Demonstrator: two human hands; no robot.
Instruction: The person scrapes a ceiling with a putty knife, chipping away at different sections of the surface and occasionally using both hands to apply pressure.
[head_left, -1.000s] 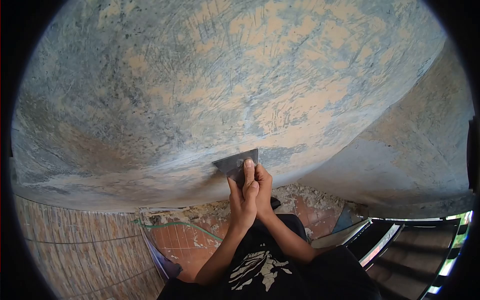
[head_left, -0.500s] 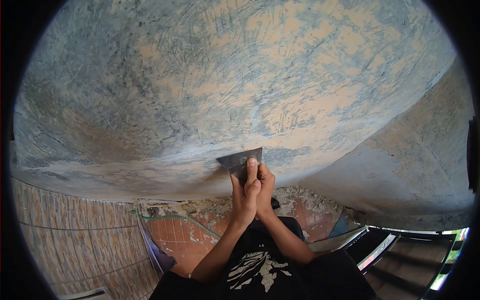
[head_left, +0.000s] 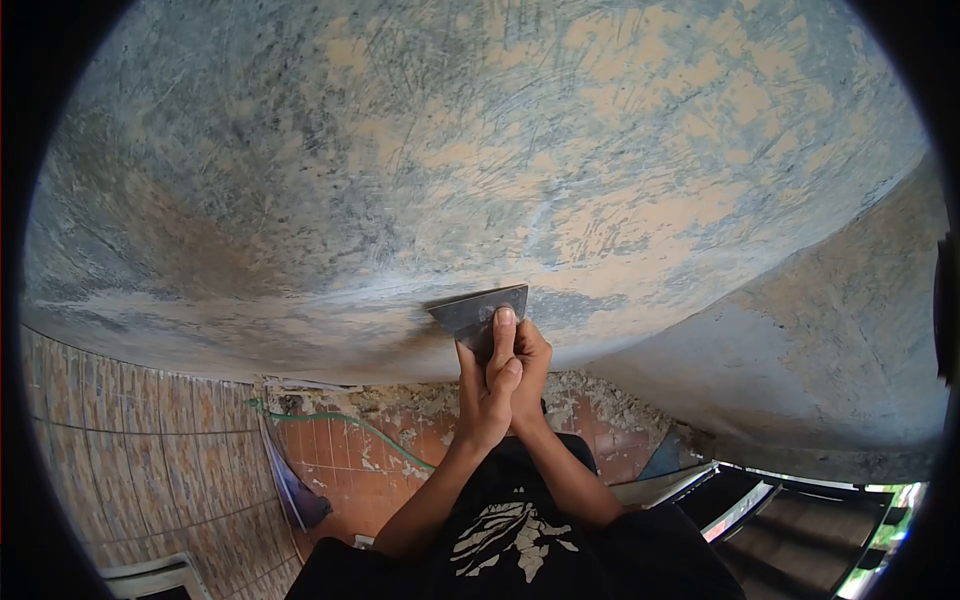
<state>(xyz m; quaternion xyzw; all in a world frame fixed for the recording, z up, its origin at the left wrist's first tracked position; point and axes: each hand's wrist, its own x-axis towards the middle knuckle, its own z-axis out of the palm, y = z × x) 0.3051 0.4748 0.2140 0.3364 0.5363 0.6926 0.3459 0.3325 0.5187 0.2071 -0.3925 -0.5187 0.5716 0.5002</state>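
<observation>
A dark, flat scraper [head_left: 470, 316] with a wide blade is held against the wall [head_left: 380, 210], its long edge at the scuffed grey and peach surface. My right hand [head_left: 533, 372] grips it from the right, with a thumb pressed flat on the blade. From the left, my left hand [head_left: 482, 405] is closed around the lower part of the tool, its thumb lying across the right one. The two hands overlap and hide the handle.
Flakes and crumbs lie on the reddish tiled floor [head_left: 335, 450] along the wall's foot. A green hose [head_left: 365, 424] crosses it. Striped tiling [head_left: 130, 440] covers the left side; another bare wall [head_left: 790, 330] meets this one at right. A dark slatted frame [head_left: 800, 530] stands lower right.
The scraper and both hands have shifted slightly upward against the wall, grip unchanged. The view has tilted a little, moving the wall and floor in the picture.
</observation>
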